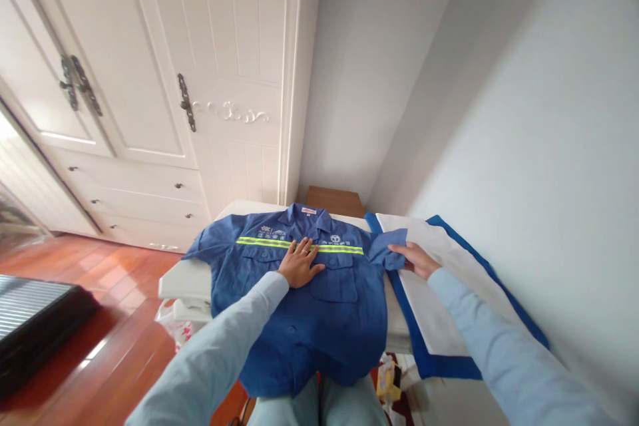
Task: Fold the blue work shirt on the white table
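Note:
A blue short-sleeved work shirt (294,319) lies front side up over a white table (184,283), its collar at the far edge and its hem hanging toward my lap. A yellow-green reflective stripe crosses the chest, with white printing above it. My left hand (299,265) rests flat on the chest near the button line, fingers spread. At the end of the sleeve on the right, my right hand (418,259) pinches the cuff between thumb and fingers. The other sleeve spreads out to the left.
Right of the shirt, white cloth (439,299) lies over a blue one (444,366). A white wardrobe (239,46) stands behind, beside a wooden box (335,201) in the corner. A black case (44,326) is on the floor. A plastic bag (177,326) hangs below the table's left side.

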The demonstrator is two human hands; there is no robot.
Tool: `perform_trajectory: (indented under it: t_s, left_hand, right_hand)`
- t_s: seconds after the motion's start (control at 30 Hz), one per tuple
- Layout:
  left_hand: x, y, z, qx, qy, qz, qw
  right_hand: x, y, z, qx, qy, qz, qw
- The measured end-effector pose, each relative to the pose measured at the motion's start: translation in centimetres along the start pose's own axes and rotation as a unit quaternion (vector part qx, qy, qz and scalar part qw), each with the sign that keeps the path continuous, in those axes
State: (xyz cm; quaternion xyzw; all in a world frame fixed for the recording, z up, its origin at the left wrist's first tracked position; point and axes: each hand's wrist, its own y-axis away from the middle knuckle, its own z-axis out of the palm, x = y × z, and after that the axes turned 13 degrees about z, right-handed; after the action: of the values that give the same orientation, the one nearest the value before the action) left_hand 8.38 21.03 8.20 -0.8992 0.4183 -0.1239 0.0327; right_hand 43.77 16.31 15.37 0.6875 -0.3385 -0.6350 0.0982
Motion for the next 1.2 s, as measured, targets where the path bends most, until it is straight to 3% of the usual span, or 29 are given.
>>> perform_trajectory:
  t_s: [0.1, 0.23, 0.3, 0.4, 0.43, 0.5, 0.57, 0.6, 0.77, 0.9, 1.03, 1.2]
  left_hand:
    - [0.1, 0.2, 1.2, 0.023, -0.011, -0.005, 1.000]
    - [-0.6, 0.1, 1.3, 0.023, -0.006, 0.000, 1.000]
    - [-0.7, 0.0, 1.3, 0.029, -0.003, 0.000, 1.000]
    - [-0.7, -0.1, 1.3, 0.032, 0.001, 0.001, 0.999]
    - [-0.7, -0.1, 1.3, 0.032, 0.002, 0.001, 0.999]
    - [-0.7, -0.1, 1.4, 0.032, 0.001, -0.001, 0.999]
    - [-0.6, 0.0, 1.3, 0.033, -0.002, -0.006, 0.999]
    - [-0.6, 0.0, 1.3, 0.033, -0.003, -0.008, 0.999]
    - [-0.6, 0.0, 1.3, 0.030, -0.005, -0.010, 0.999]
    - [-0.7, 0.0, 1.5, 0.030, -0.008, -0.007, 0.999]
    - [-0.6, 0.0, 1.3, 0.029, -0.016, -0.006, 0.999]
    - [0.1, 0.0, 0.6, 0.006, -0.015, -0.018, 1.000]
  right_hand:
    - [0.2, 0.6, -0.9, 0.002, -0.005, 0.002, 1.000]
    - [-0.4, 0.9, -1.6, 0.034, -0.019, -0.015, 0.999]
    - [-1.0, 1.2, -0.9, 0.063, -0.031, -0.061, 0.996]
    - [-1.3, 2.4, 2.1, 0.080, -0.039, -0.142, 0.986]
    - [-1.1, 3.1, 3.5, 0.041, -0.017, -0.169, 0.985]
    - [-0.2, 4.8, 6.4, -0.097, 0.074, -0.245, 0.962]
    - [1.0, 6.5, 8.9, -0.202, 0.180, -0.345, 0.899]
    - [1.6, 7.2, 9.7, -0.215, 0.220, -0.389, 0.868]
    - [3.9, 7.2, 10.5, -0.086, 0.318, -0.484, 0.811]
    - [5.6, 4.9, 9.6, 0.041, 0.443, -0.462, 0.768]
    - [8.3, 3.6, 9.6, 0.042, 0.547, -0.385, 0.742]
    - [11.6, 3.9, 9.7, 0.109, 0.517, -0.435, 0.729]
